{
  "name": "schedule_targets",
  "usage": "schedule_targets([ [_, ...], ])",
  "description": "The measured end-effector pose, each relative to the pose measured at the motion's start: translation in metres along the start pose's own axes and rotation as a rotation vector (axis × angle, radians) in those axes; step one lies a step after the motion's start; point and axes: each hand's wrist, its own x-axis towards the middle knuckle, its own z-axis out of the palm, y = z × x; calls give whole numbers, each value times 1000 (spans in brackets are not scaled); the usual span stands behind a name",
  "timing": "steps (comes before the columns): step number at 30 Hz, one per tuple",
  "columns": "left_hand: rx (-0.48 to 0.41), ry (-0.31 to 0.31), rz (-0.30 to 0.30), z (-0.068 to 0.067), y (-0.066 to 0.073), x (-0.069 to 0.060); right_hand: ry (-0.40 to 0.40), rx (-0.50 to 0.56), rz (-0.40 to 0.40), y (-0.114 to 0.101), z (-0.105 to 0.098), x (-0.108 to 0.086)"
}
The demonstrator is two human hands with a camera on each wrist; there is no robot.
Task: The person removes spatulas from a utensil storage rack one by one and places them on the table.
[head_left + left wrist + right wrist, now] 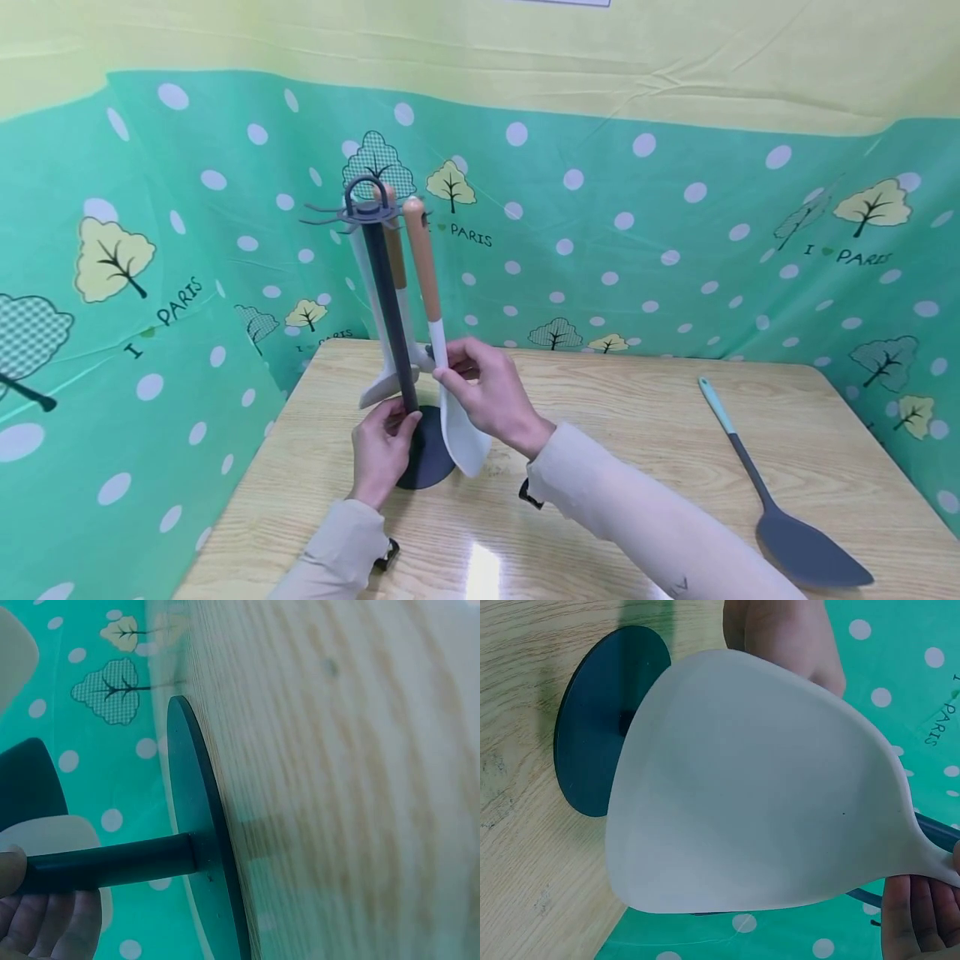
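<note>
A black utensil stand [390,317] with a ring of hooks on top and a round base [196,802] stands at the left of the table. Low on its pole, my left hand [381,454] grips it between thumb and fingers. My right hand [491,392] pinches a white turner [757,795] near where its shaft meets the blade. The turner's brown handle [423,258] reaches up beside the hooks; whether it hangs on one, I cannot tell. Behind the pole hang a brown-handled utensil [395,258] and a pale-handled utensil [367,275], their heads partly hidden.
Far to the right, a dark turner [810,546] with a mint handle end lies on the wooden table [600,400]. A green dotted cloth [660,267] hangs behind the table and along its sides.
</note>
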Motion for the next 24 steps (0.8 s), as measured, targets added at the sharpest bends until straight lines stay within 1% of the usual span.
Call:
schedule_targets([
  [4,-5,1,-5,0,0,0,11,-9,-22,-1,0,-1],
  [11,-3,-4,-16,0,0,0,23,9,-47,-2,0,-1],
  [16,0,-3,-7,0,0,0,26,9,-44,-4,2,-1],
  [24,7,-5,-3,-1,1,-1,31,-6,-15,-8,1,-1],
])
